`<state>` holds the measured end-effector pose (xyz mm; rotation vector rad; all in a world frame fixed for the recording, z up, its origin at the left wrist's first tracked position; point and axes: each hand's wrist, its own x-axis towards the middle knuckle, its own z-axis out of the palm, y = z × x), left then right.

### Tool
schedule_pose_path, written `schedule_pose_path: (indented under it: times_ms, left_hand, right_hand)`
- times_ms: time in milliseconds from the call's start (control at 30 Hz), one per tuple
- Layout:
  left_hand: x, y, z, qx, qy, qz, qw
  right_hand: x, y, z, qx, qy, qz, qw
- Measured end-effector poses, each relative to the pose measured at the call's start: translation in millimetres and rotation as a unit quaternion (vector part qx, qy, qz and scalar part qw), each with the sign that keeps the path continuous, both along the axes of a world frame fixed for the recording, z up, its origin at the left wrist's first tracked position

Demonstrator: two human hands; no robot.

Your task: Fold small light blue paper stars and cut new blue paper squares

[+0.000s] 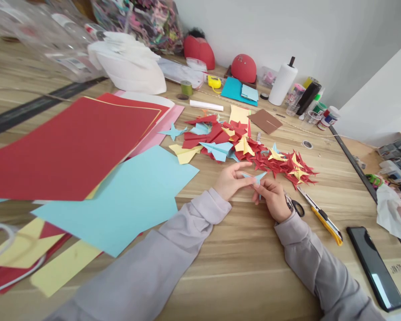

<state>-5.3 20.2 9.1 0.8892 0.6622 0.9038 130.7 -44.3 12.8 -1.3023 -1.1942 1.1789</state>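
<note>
Between my two hands is a small light-blue folded paper star (259, 178) with thin pointed arms. My left hand (232, 180) pinches its left side between thumb and fingers. My right hand (273, 198) grips it from the right, fingers curled, hiding part of the paper. Just beyond my hands lies a heap of folded red paper pieces (289, 168), mixed with yellow and blue ones. A blue paper plane (217, 150) rests on the heap's left part. At its far left lies a finished-looking blue star (173, 131).
Red paper sheets (70, 151) and a blue sheet (127, 200) cover the left side. Scissors (299, 208) lie by my right wrist, beside a yellow utility knife (324, 218). A phone (370, 263) sits at right. Bottles and jars (328, 117) stand along the wall.
</note>
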Motion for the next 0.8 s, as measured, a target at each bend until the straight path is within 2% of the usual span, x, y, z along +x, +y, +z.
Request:
schedule_pose_path:
  times_ms: [133,400,567,800]
  left_hand:
    - [0.0,-0.6,-1.6,0.054,0.071,0.004,0.996]
    - [-1.1,0.8,-9.1,0.072,0.110,0.012,0.991]
    - [0.4,0.9,-9.6,0.039,0.056,0.009,0.998]
    - [2.6,-1.2,-2.5,-0.026,-0.024,0.015,0.999]
  right_hand:
    - [-0.6,0.7,-0.8,0.002,-0.028,0.010,1.000]
    - [0.0,0.1,0.4,0.009,-0.041,0.014,0.999]
    - [-1.3,0.4,0.5,-0.003,-0.031,-0.004,1.000]
    - [-2.3,0.6,-1.3,0.017,-0.022,-0.031,0.999]
